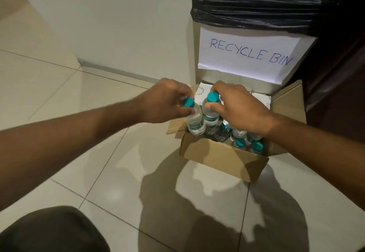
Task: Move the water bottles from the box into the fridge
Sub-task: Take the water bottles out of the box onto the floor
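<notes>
Knee (51, 232), dark cloth, at 7 o'clock in frame. The person looks crouched, likely so as to reach floor level.

Box (221, 157): cardboard, on the tiled floor (98, 93), just past 3 o'clock from frame centre. Its flaps are folded outward, which leaves the top free for lifting. The recycle bin (246, 54), with a black liner and a handwritten label, stands close behind the box at 1 o'clock.

Left hand (164, 101): fingers curled, pinching the left bottle (194, 123) at the neck just under its teal cap. The bottle leans slightly, base at the box's 10 o'clock corner.

Right hand (239, 109): thumb and fingers closed round the neck of the right bottle (210, 113). This one is upright and just beside the first.

Judgement: the neck grip is chosen because the packed bodies leave no room for fingers lower down. Taking one bottle per hand halves the trips.

Remaining bottles (240, 143): several caps and bodies toward the box's 4 o'clock side, partly hidden under the right wrist. Count unclear.

Fridge: not identifiable in this view.

Status: early. The box is mostly full, and both bottles are partly raised but not clear of it.
</notes>
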A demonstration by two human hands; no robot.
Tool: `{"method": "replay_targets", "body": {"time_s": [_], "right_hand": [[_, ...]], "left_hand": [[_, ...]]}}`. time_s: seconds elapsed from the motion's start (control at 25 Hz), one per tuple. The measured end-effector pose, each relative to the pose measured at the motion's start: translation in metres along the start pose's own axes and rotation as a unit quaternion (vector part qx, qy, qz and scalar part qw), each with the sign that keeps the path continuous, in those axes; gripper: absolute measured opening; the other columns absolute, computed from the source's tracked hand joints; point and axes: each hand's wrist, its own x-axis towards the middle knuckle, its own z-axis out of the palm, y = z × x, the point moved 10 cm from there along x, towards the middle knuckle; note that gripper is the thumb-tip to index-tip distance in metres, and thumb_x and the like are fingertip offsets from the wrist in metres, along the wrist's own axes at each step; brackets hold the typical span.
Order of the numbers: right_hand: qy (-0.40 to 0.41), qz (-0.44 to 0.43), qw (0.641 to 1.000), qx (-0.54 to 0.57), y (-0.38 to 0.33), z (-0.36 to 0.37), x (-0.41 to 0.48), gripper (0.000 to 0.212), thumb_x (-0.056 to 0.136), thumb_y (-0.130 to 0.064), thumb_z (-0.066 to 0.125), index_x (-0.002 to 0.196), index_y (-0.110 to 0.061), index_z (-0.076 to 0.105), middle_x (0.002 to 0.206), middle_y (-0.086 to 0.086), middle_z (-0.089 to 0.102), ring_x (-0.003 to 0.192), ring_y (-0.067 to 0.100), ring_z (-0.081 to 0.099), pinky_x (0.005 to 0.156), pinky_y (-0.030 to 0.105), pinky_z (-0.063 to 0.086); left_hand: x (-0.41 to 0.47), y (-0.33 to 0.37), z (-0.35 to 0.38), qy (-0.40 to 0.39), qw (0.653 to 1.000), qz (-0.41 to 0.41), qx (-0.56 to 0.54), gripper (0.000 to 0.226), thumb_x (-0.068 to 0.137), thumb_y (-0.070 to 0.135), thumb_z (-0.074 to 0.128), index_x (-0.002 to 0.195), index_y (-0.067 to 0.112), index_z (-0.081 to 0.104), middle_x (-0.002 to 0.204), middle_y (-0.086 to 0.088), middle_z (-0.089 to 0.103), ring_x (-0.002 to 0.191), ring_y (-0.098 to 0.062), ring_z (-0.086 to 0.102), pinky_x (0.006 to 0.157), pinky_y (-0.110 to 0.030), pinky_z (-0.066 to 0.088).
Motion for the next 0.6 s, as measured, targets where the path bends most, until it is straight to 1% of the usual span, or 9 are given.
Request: {"method": "replay_targets", "body": {"time_s": [0.08, 0.16, 0.24, 0.36, 0.44, 0.52, 0.6], "right_hand": [[0.009, 0.002, 0.999, 0.043, -0.021, -0.004, -0.005, 0.031, 0.099, -0.042, 0.061, 0.122, -0.023, 0.052, 0.108, -0.006, 0.059, 0.092, 0.013, 0.059, 0.071, 0.024, 0.050], [-0.003, 0.004, 0.996, 0.084, -0.040, 0.004, -0.011, 0.030, 0.099, -0.040, 0.061, 0.122, -0.025, 0.050, 0.114, -0.005, 0.062, 0.094, 0.013, 0.063, 0.077, 0.028, 0.058], [-0.021, -0.001, 0.995, 0.097, -0.054, 0.021, -0.020, 0.028, 0.098, -0.040, 0.061, 0.120, -0.026, 0.049, 0.114, -0.004, 0.063, 0.092, 0.014, 0.065, 0.078, 0.031, 0.061], [-0.059, 0.011, 0.994, 0.088, -0.063, 0.074, -0.033, 0.028, 0.097, -0.042, 0.061, 0.117, -0.027, 0.050, 0.111, -0.001, 0.063, 0.093, 0.014, 0.063, 0.082, 0.037, 0.060], [-0.107, 0.036, 0.991, 0.077, -0.059, 0.120, -0.042, 0.026, 0.098, -0.040, 0.061, 0.117, -0.026, 0.050, 0.112, 0.000, 0.063, 0.095, 0.016, 0.061, 0.085, 0.042, 0.058], [-0.131, 0.061, 0.988, 0.061, -0.050, 0.160, -0.049, 0.026, 0.099, -0.038, 0.061, 0.119, -0.026, 0.050, 0.111, 0.001, 0.063, 0.094, 0.017, 0.060, 0.083, 0.040, 0.056], [-0.146, 0.083, 0.984, 0.059, -0.042, 0.191, -0.052, 0.026, 0.100, -0.036, 0.060, 0.122, -0.026, 0.049, 0.110, 0.000, 0.063, 0.094, 0.016, 0.060, 0.081, 0.034, 0.053]], "left_hand": [[-0.021, -0.019, -0.018, -0.002, 0.997, -0.064, -0.036, 0.031, 0.086, 0.029, 0.079, 0.112, 0.011, 0.075, 0.107, 0.001, 0.075, 0.090, -0.016, 0.071, 0.078, -0.031, 0.063], [-0.047, -0.039, -0.024, -0.003, 0.995, -0.095, -0.040, 0.038, 0.084, 0.032, 0.081, 0.115, 0.012, 0.074, 0.110, 0.002, 0.074, 0.093, -0.014, 0.071, 0.080, -0.028, 0.063], [-0.070, -0.058, -0.015, -0.005, 0.993, -0.112, -0.043, 0.042, 0.082, 0.035, 0.082, 0.117, 0.013, 0.073, 0.108, 0.004, 0.074, 0.092, -0.009, 0.071, 0.077, -0.023, 0.062], [-0.101, -0.094, 0.023, -0.014, 0.985, -0.154, -0.071, 0.041, 0.082, 0.034, 0.083, 0.117, 0.015, 0.073, 0.107, 0.004, 0.074, 0.091, -0.007, 0.070, 0.073, -0.015, 0.058], [-0.113, -0.107, 0.059, -0.030, 0.986, -0.150, -0.064, 0.041, 0.082, 0.030, 0.084, 0.118, 0.013, 0.072, 0.109, 0.001, 0.073, 0.090, -0.010, 0.070, 0.073, -0.017, 0.059], [-0.127, -0.120, 0.092, -0.047, 0.985, -0.155, -0.054, 0.042, 0.083, 0.031, 0.083, 0.119, 0.012, 0.072, 0.107, 0.000, 0.072, 0.087, -0.012, 0.068, 0.074, -0.021, 0.059], [-0.141, -0.130, 0.117, -0.053, 0.985, -0.153, -0.050, 0.042, 0.084, 0.034, 0.083, 0.118, 0.013, 0.073, 0.103, 0.001, 0.071, 0.083, -0.010, 0.066, 0.071, -0.019, 0.057]]}}
